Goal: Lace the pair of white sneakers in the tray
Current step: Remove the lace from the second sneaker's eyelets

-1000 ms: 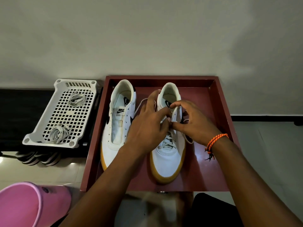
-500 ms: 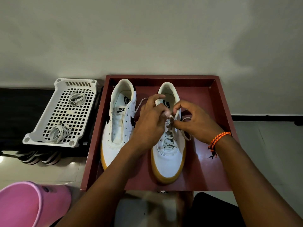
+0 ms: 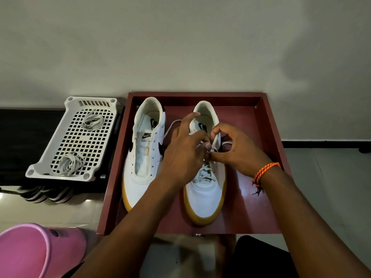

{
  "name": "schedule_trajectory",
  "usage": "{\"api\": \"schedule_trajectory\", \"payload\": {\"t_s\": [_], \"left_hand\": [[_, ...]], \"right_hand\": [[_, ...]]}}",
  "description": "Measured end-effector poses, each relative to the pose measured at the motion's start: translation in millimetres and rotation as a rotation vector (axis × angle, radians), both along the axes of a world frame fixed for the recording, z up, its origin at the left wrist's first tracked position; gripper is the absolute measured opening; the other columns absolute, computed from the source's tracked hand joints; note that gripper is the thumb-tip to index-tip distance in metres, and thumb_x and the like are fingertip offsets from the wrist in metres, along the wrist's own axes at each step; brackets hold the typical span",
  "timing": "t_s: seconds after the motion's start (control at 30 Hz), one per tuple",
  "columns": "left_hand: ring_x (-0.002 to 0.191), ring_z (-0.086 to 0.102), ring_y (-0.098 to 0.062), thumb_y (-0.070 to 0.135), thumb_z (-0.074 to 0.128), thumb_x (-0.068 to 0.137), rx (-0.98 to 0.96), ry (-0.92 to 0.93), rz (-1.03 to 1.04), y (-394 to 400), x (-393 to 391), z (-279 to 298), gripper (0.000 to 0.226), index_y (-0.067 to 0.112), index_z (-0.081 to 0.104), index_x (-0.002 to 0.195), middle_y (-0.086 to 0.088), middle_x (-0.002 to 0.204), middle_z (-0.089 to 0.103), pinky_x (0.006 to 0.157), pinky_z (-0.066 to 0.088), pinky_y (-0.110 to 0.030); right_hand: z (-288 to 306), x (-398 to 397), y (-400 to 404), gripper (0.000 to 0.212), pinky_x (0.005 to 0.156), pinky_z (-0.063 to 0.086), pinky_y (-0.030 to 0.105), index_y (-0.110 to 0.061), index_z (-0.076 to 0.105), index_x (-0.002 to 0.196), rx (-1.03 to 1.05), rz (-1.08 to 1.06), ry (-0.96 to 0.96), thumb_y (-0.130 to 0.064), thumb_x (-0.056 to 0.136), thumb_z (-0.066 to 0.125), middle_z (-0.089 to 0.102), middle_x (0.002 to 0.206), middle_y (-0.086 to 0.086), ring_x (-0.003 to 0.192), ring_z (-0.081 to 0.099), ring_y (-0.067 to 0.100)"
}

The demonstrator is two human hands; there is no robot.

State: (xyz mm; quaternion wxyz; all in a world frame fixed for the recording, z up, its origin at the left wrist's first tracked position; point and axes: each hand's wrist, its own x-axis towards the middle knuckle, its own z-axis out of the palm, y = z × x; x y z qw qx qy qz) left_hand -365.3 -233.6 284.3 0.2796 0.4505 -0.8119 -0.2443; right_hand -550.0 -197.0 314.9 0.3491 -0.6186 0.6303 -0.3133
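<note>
Two white sneakers with tan soles stand side by side in a dark red tray [image 3: 269, 125], toes toward me. The left sneaker [image 3: 141, 177] has bare eyelets and no lace. The right sneaker [image 3: 205, 195] is laced over its lower eyelets with a white lace [image 3: 206, 173]. Both hands meet over its upper eyelets. My left hand [image 3: 183, 155] pinches the lace with thumb and curled fingers, its index finger sticking out toward the heel. My right hand [image 3: 236, 151] pinches the lace between thumb and forefinger; a loose lace end loops to either side.
A white perforated basket [image 3: 60, 157] left of the tray holds two coiled white laces [image 3: 70, 163]. A pink clog [image 3: 38, 251] lies at the bottom left. Striped footwear sits under the basket. A plain wall rises right behind the tray.
Both hands stayed over the right sneaker's upper eyelets. My left index finger has lifted and stretched toward the heel, and my right hand has shifted slightly while drawing the lace.
</note>
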Motion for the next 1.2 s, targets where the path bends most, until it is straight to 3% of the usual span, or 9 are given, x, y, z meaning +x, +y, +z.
{"api": "schedule_trajectory", "payload": {"t_s": [0.07,0.2,0.3,0.47,0.67,0.83,0.9,1.07,1.2], "left_hand": [[0.134,0.054,-0.023,0.026,0.067,0.102,0.033,0.111,0.012,-5,-1,-1,0.007,0.026,0.07,0.095,0.009,0.164,0.035,0.089,0.058,-0.048],[0.127,0.057,-0.007,0.026,0.058,0.107,0.181,0.377,0.102,-6,-3,1,0.015,0.018,0.066,0.097,0.001,0.147,0.051,0.098,0.051,-0.026],[0.113,0.063,-0.011,0.015,0.056,0.108,0.238,0.535,0.206,-8,-1,3,0.011,0.016,0.067,0.105,-0.004,0.129,0.06,0.094,0.054,-0.033],[0.143,0.044,-0.018,0.032,0.06,0.106,0.024,0.153,0.077,0,-1,3,0.013,0.031,0.073,0.11,0.005,0.163,0.035,0.099,0.052,-0.04],[0.137,0.05,-0.02,0.018,0.065,0.1,-0.006,0.06,0.109,1,-9,7,0.01,0.022,0.067,0.09,0.011,0.164,0.034,0.078,0.059,-0.049],[0.143,0.044,-0.03,0.027,0.059,0.104,-0.099,-0.051,0.02,2,3,9,0.012,0.029,0.071,0.108,0.004,0.171,0.028,0.101,0.051,-0.054],[0.144,0.041,-0.029,0.025,0.06,0.104,-0.062,-0.045,0.005,5,2,7,0.012,0.03,0.07,0.106,0.005,0.174,0.022,0.102,0.049,-0.053],[0.144,0.039,-0.025,0.016,0.059,0.1,0.089,0.108,0.073,-2,-9,4,0.019,0.024,0.068,0.086,0.005,0.17,0.026,0.1,0.042,-0.035],[0.13,0.058,-0.017,0.016,0.056,0.106,0.349,0.58,0.186,-9,-4,7,0.029,0.035,0.067,0.087,0.002,0.151,0.046,0.108,0.053,-0.045]], "right_hand": [[-1,1,-1,0.041,0.088,0.059,0.047,-0.031,0.063,0.096,-0.004,-0.006,0.002,-0.029,0.07,0.094,0.069,0.107,-0.01,0.101,0.067,0.016],[-2,1,-3,0.04,0.082,0.06,0.043,-0.03,0.062,0.094,-0.023,-0.043,0.022,-0.03,0.07,0.094,0.07,0.107,-0.011,0.096,0.067,0.01],[-3,1,-2,0.04,0.084,0.059,0.039,-0.03,0.062,0.09,-0.034,-0.065,0.03,-0.031,0.068,0.096,0.07,0.107,-0.012,0.099,0.065,0.008],[-6,0,-4,0.039,0.086,0.057,0.04,-0.029,0.062,0.095,-0.071,-0.04,0.054,-0.03,0.071,0.093,0.069,0.106,-0.01,0.102,0.063,0.011],[-8,-1,-4,0.039,0.079,0.053,0.019,-0.03,0.062,0.094,-0.084,-0.036,0.059,-0.027,0.072,0.094,0.069,0.105,-0.01,0.1,0.063,0.005],[-7,-1,-4,0.036,0.081,0.054,0.023,-0.029,0.062,0.095,-0.09,-0.025,0.051,-0.029,0.074,0.092,0.069,0.105,-0.009,0.102,0.064,0.008],[-5,0,-4,0.034,0.084,0.053,0.023,-0.028,0.062,0.095,-0.096,-0.012,0.054,-0.029,0.076,0.09,0.069,0.104,-0.009,0.103,0.063,0.007],[-4,0,-3,0.037,0.085,0.051,0.019,-0.028,0.064,0.096,-0.069,-0.007,0.04,-0.025,0.074,0.093,0.07,0.107,-0.01,0.104,0.063,0.003],[-3,0,-4,0.039,0.072,0.048,0.007,-0.023,0.064,0.095,-0.036,-0.011,-0.023,-0.019,0.072,0.096,0.069,0.11,-0.006,0.098,0.064,0.003]]}}
